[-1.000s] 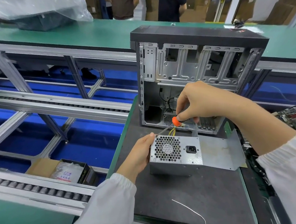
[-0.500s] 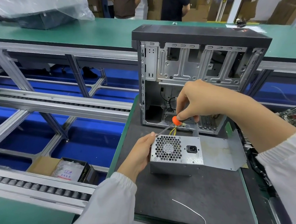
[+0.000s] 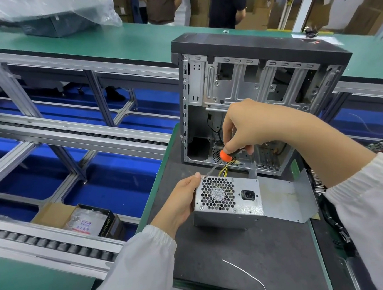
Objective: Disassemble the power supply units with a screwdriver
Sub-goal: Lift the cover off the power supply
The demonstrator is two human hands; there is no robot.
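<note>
While the open computer case (image 3: 254, 104) stands upright in the upper centre of the frame, its bare metal bays facing the camera, the dark work mat (image 3: 246, 257) spreads beneath it across the lower centre. On that mat, just in front of the case, sits the power supply unit (image 3: 227, 201), its honeycomb fan grille and power socket turned toward the viewer, with a flat metal bracket (image 3: 288, 199) sticking out from its right side. Yellow wires (image 3: 226, 168) rise behind the unit toward the case. The left hand (image 3: 179, 203), coming up from the lower centre in a white sleeve, grips the unit's left edge, thumb resting at the top left corner. The right hand (image 3: 250, 128), reaching in from the right, curls its fingers round the screwdriver (image 3: 218, 162), whose orange-collared handle slants down and left so the tip meets the screw at the unit's top left corner. A thin white wire (image 3: 245, 273) lies loose on the mat at lower centre.
</note>
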